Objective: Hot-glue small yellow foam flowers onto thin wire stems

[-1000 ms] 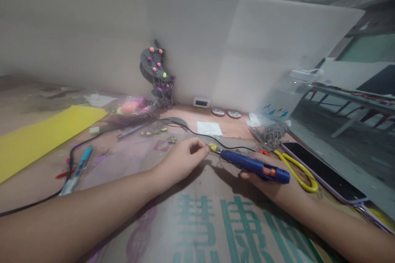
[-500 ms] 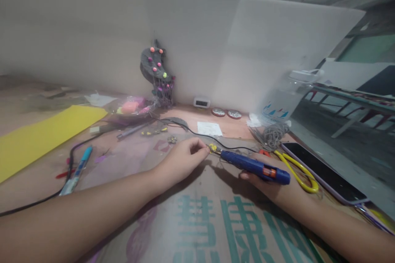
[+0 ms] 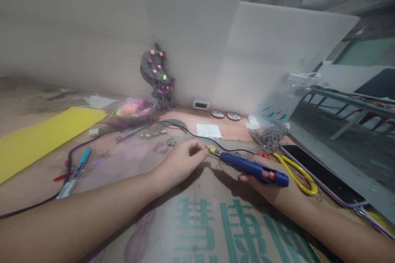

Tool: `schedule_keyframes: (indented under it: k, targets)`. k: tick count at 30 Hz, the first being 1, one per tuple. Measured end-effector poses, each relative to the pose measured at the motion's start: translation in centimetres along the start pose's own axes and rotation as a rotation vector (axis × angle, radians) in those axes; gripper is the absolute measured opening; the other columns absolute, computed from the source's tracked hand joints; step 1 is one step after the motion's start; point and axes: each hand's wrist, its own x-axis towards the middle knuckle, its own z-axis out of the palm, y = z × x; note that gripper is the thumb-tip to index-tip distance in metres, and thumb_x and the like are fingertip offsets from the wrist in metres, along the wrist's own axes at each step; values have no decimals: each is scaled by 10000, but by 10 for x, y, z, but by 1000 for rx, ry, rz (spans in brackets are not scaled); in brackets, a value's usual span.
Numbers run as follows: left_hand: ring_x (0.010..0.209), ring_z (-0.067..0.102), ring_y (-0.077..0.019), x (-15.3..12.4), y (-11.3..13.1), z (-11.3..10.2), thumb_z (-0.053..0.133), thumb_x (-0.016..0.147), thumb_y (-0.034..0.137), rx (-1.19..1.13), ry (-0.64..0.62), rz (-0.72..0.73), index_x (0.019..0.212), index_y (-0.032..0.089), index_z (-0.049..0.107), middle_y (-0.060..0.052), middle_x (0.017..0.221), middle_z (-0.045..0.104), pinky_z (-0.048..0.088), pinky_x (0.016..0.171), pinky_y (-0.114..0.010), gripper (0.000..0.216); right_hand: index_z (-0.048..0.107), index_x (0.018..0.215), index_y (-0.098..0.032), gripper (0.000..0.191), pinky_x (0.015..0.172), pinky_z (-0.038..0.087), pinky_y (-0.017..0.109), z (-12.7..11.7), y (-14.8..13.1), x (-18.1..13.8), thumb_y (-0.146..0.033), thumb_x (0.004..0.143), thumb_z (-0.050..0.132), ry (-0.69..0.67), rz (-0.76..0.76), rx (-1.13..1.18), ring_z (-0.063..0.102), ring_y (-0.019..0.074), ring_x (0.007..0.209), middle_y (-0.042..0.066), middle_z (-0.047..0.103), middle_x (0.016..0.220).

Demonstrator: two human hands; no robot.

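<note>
The left hand (image 3: 183, 159) is pinching a yellow piece (image 3: 211, 148), likely light, fragile and best held by its edge, beside the tip of the glue gun (image 3: 247, 165), which the right hand (image 3: 269, 192) is gripping.

shows smooth, hard plastic on the glue gun (image 3: 253, 168), with shiny metal at the nozzle (image 3: 217, 154). looks glossy and glassy on the phone (image 3: 321, 174), slick on the scissor handle (image 3: 313, 189), matt and papery on the yellow sheet (image 3: 49, 137), rough and fibrous on the yarn (image 3: 273, 137), crinkly and clear on the plastic bag (image 3: 148, 113).
</note>
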Motion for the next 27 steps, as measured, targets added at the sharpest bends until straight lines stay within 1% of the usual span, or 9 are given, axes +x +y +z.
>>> schedule_keyframes:
  k: [5, 10, 17, 22, 27]
  targets:
    - [510, 447, -113, 1, 1, -1, 510, 829, 372, 24, 3, 0, 741, 193, 551, 45, 561, 509, 323, 477, -208, 204, 607, 704, -209, 256, 519, 410, 270, 0, 1, 0, -440, 814, 614, -29, 28, 5, 547, 153, 561, -5, 592, 618]
    - [501, 441, -110, 1, 1, -1, 510, 825, 369, 12, 0, -4, 738, 191, 547, 45, 553, 501, 317, 474, -209, 201, 591, 692, -213, 213, 515, 415, 263, 0, 2, 0, -388, 813, 612, -15, 27, 3, 548, 150, 560, -12, 589, 614]
    - [484, 417, -112, 0, 3, 0, 507, 818, 357, 18, 11, -9, 756, 191, 559, 47, 541, 488, 311, 473, -217, 185, 573, 669, -214, 256, 508, 418, 273, 0, 0, -1, -425, 812, 604, -2, 40, 3, 547, 158, 551, -8, 583, 600]
    - [489, 429, -114, 1, 0, -1, 508, 823, 354, 7, 24, 13, 748, 193, 567, 56, 529, 480, 345, 510, -224, 187, 568, 663, -211, 260, 518, 416, 270, 0, 0, 0, -421, 810, 604, -3, 43, -38, 549, 154, 555, -9, 583, 601]
    - [485, 423, -109, 0, 0, -1, 509, 827, 356, -4, 12, 12, 753, 193, 563, 59, 533, 479, 342, 511, -222, 187, 575, 653, -214, 261, 515, 422, 278, -1, -2, 2, -432, 794, 598, 2, 53, -54, 563, 163, 552, -6, 596, 594]
